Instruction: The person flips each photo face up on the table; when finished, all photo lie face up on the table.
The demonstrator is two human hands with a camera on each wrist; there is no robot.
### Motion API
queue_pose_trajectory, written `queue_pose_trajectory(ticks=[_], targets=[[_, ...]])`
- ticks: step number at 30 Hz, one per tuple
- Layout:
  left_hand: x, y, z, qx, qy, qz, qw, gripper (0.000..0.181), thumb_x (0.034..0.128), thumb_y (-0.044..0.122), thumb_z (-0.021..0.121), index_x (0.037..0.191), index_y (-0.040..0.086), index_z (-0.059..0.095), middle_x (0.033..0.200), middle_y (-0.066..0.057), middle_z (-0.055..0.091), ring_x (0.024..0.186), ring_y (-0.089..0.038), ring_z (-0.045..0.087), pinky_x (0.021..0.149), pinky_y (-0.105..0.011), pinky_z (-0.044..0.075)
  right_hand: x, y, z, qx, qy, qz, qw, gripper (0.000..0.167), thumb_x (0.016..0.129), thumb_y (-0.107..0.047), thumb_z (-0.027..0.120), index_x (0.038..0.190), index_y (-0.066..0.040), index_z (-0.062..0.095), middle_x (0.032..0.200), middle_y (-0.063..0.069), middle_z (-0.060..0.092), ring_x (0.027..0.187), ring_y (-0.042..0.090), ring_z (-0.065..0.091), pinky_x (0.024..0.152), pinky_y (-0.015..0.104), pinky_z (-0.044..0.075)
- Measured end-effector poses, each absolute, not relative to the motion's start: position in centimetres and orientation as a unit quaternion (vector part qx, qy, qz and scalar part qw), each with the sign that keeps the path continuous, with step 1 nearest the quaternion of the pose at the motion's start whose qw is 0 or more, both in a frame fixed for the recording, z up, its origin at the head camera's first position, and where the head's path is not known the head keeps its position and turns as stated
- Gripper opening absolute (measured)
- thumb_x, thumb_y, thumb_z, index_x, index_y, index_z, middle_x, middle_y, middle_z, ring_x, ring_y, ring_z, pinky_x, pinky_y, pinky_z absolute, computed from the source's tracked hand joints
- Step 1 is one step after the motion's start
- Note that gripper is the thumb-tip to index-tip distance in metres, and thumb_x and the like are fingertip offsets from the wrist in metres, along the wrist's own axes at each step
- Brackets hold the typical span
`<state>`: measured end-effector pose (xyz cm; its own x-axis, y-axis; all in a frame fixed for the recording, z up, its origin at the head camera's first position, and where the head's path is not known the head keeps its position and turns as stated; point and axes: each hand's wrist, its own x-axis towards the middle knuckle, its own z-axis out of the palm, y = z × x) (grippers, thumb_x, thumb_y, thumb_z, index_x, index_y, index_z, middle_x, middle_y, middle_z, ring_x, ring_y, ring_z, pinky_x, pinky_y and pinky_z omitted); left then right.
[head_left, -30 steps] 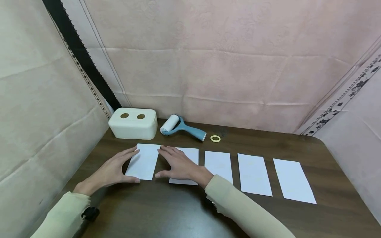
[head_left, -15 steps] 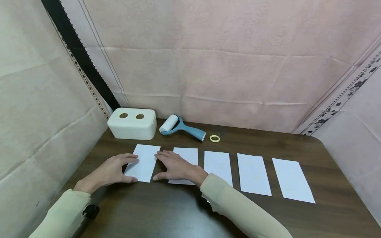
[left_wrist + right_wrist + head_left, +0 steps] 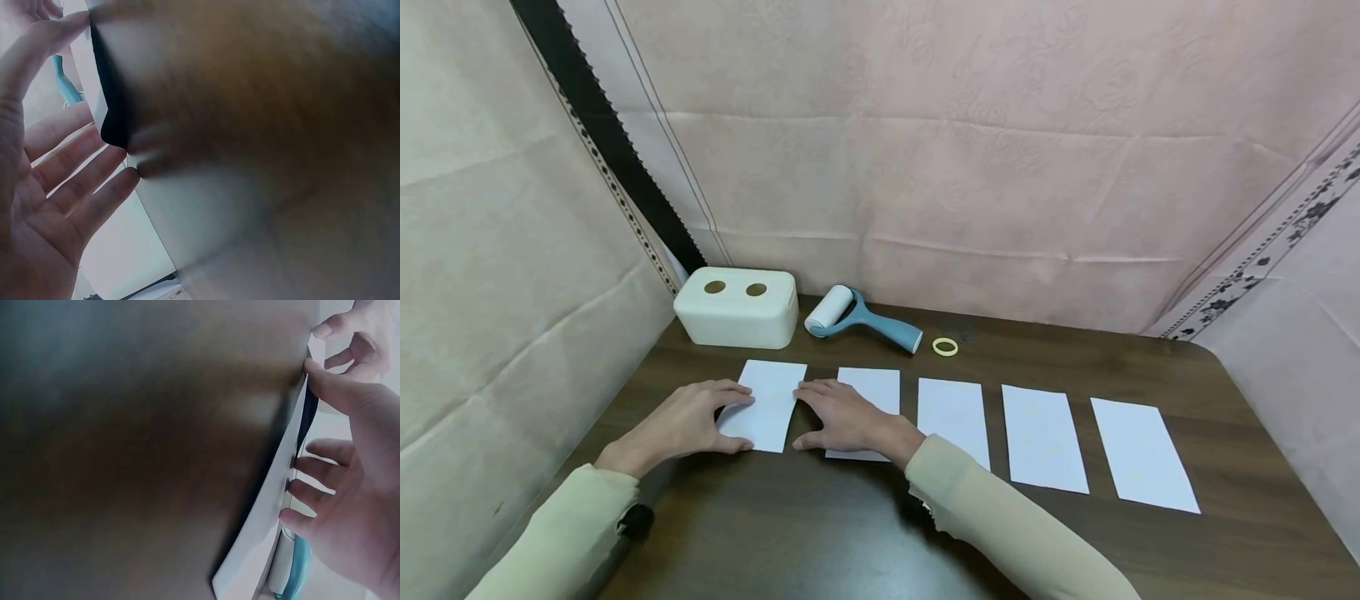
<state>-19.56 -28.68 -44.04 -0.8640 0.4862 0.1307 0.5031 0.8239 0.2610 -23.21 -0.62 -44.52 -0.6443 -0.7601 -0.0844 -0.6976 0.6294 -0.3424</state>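
Nearest, on the table [image 3: 775, 517], glossy dark wood grain, overhung by a pale left sleeve [image 3: 561, 533] with a black wristband [image 3: 636, 522] and a matching right sleeve [image 3: 1000, 517]. Next, left hand [image 3: 681, 421]: thumb spread well away from loosely extended fingers, tips on the left edge of the first sheet [image 3: 771, 404], smooth, white, flat, at the row's left end. Right hand [image 3: 842, 417] just as wide, over the second sheet [image 3: 874, 386], fingertips at the first sheet's right edge; actual contact there hard to tell. Nothing clasped by either. Compared with a second ago, fingertips lower, down from the far corners to the sides. Rightward, three more white sheets [image 3: 1045, 437], unmoved. Farther, a thin yellow ring [image 3: 946, 354] and a blue-handled roller [image 3: 872, 319] with white cylinder. Beside it, a rounded white box [image 3: 737, 325], two round holes on top, contents hidden. Farthest, creased pinkish cloth [image 3: 955, 167].
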Motion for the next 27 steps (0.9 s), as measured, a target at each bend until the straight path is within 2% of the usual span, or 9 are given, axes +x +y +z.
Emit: queue_pose_trajectory(ticks=[8,10,17,27], targets=[[-19.8,-28.7,-44.0,-0.269,-0.952,-0.144,0.038,0.045,0.0793,0.035,0.093,0.113,0.008,0.082,0.125,-0.011,0.074,0.114,-0.036,0.070,0.094,-0.055,0.056,-23.0,-1.5,-44.4,-0.387,0.913,-0.114,0.060,0.067,0.102,-0.046,0.070,0.154,-0.006,0.053,0.154,0.009,0.054,0.142,0.025,0.048,0.116,0.036,0.040],[-19.8,-28.8,-43.9,-0.270,-0.952,-0.143,0.035,0.046,0.0792,0.036,0.093,0.114,0.008,0.082,0.125,-0.011,0.074,0.115,-0.036,0.070,0.094,-0.056,0.056,-22.9,-1.7,-44.3,-0.381,0.916,-0.109,0.056,0.066,0.103,-0.046,0.070,0.153,-0.006,0.053,0.153,0.009,0.054,0.141,0.025,0.049,0.114,0.036,0.041],[-19.8,-28.9,-43.4,-0.282,-0.948,-0.148,0.009,0.059,0.0777,0.043,0.094,0.122,0.007,0.079,0.133,-0.012,0.071,0.121,-0.037,0.067,0.097,-0.058,0.053,-23.1,-1.5,-44.1,-0.371,0.919,-0.118,0.059,0.065,0.102,-0.043,0.072,0.152,-0.006,0.055,0.152,0.009,0.055,0.141,0.025,0.049,0.114,0.036,0.042],[-19.8,-28.7,-43.8,-0.274,-0.951,-0.141,0.031,0.051,0.0771,0.037,0.093,0.117,0.007,0.081,0.127,-0.011,0.073,0.116,-0.036,0.069,0.095,-0.056,0.055,-23.3,-1.6,-44.5,-0.375,0.916,-0.129,0.058,0.060,0.103,-0.037,0.072,0.151,-0.006,0.055,0.152,0.009,0.055,0.140,0.024,0.050,0.114,0.034,0.041]])
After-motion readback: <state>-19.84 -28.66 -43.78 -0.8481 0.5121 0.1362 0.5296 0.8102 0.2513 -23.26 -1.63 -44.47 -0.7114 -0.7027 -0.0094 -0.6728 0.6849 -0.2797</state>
